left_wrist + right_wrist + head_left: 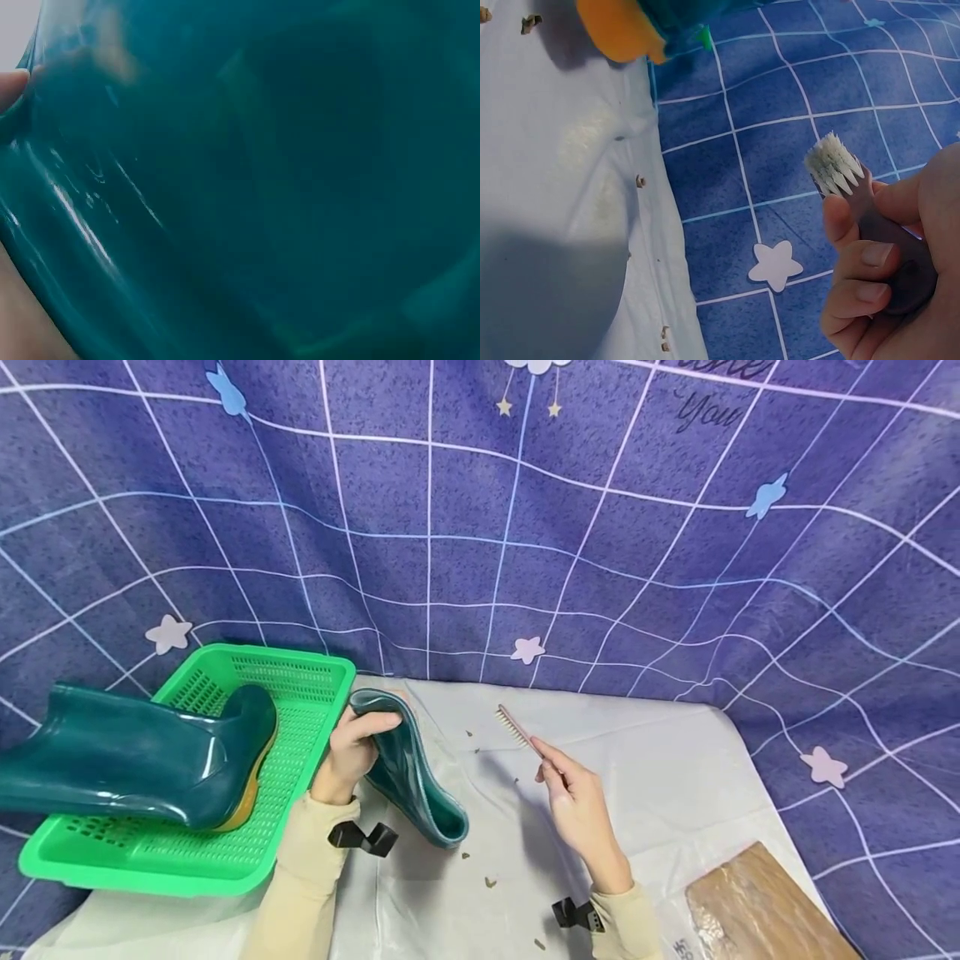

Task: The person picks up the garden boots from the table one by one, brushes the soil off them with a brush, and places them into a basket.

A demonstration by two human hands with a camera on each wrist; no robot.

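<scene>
My left hand (pixel 351 752) grips a dark green rubber boot (pixel 401 760) by its folded-in shaft, thumb over the rim. The boot's opening is turned towards me. Its glossy green surface (pixel 247 180) fills most of the left wrist view, and its orange sole (pixel 619 30) appears at the top of the right wrist view. To the right, apart from the boot, my right hand (pixel 581 810) holds a small brush (pixel 517 727) by its dark handle. The brush's pale bristles (pixel 832 163) look dirty at the tips and touch nothing.
A green plastic basket (pixel 303 689) at the left holds a second green boot (pixel 142 756) lying on its side, its shaft jutting past the rim. Brown dirt crumbs (pixel 491 883) dot the white-covered table (pixel 645 735). A brown plastic-wrapped package (pixel 765 910) lies front right. A blue grid-patterned curtain (pixel 480 510) hangs behind.
</scene>
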